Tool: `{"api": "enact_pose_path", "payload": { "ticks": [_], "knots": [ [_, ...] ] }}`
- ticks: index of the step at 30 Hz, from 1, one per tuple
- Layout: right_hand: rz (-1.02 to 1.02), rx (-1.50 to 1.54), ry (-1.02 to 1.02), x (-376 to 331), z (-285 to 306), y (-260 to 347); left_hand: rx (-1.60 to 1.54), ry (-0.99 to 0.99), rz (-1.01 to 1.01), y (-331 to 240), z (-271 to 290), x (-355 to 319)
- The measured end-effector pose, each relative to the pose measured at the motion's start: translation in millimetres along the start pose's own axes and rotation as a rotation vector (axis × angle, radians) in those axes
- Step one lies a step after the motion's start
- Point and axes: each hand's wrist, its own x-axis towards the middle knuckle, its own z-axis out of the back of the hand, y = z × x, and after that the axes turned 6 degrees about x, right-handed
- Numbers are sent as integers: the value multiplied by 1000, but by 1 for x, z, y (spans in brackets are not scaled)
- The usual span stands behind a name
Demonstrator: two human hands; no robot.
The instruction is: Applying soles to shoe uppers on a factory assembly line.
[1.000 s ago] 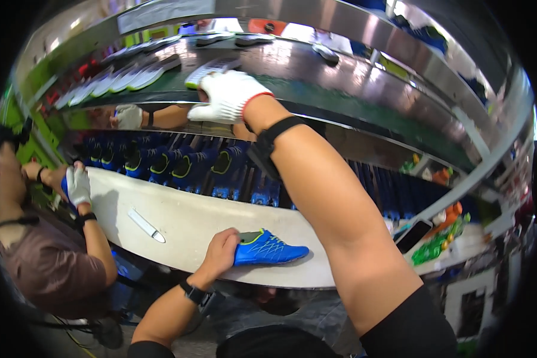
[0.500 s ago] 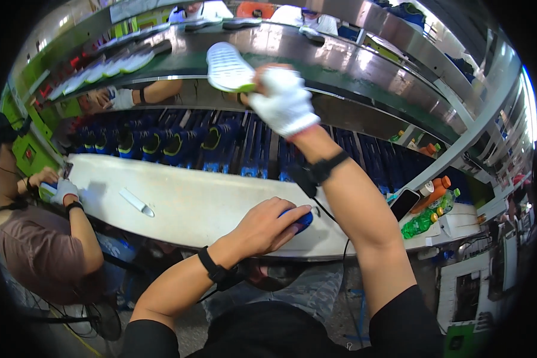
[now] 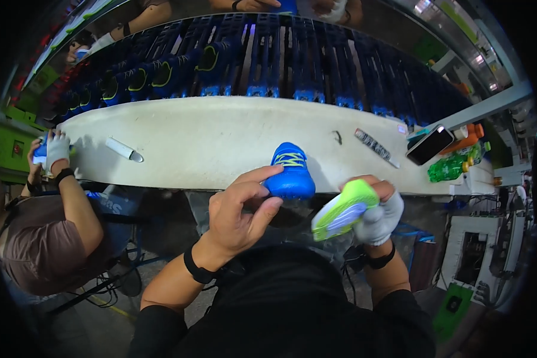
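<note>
Head view: a blue lace-up shoe upper [image 3: 293,182] sits at the near edge of the white workbench [image 3: 203,140]; the person's half-curled left hand [image 3: 235,218] meets its side, pinch unclear. The gloved right hand [image 3: 380,218] grips a blurred lime-edged sole [image 3: 337,216], the two parts unjoined.

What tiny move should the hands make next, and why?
Perhaps bring the green-and-white sole nearer the blue shoe, because the right hand holds it apart, while the left hand has its fingers at the shoe's side.
</note>
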Motion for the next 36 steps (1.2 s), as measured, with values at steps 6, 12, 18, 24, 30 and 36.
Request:
{"api": "enact_pose_path", "payload": {
  "ticks": [6, 12, 18, 24, 30, 36],
  "knots": [
    [24, 88, 87, -23, -39, -39, 183, 177, -119, -22, 10, 9],
    [164, -331, 130, -18, -35, -42, 276, 197, -169, -13, 12, 7],
    [214, -356, 189, -9, -35, -38, 236, 184, -145, -8, 12, 5],
    [66, -157, 108, -10, -39, -39, 148, 167, -60, -5, 9, 2],
    [115, -130, 89, 9, -59, -52, 172, 268, 105, -13, 44, 19],
    [249, -377, 230, 13, -79, -43, 820, 702, -28, -66, 55, 77]
  ]
}}
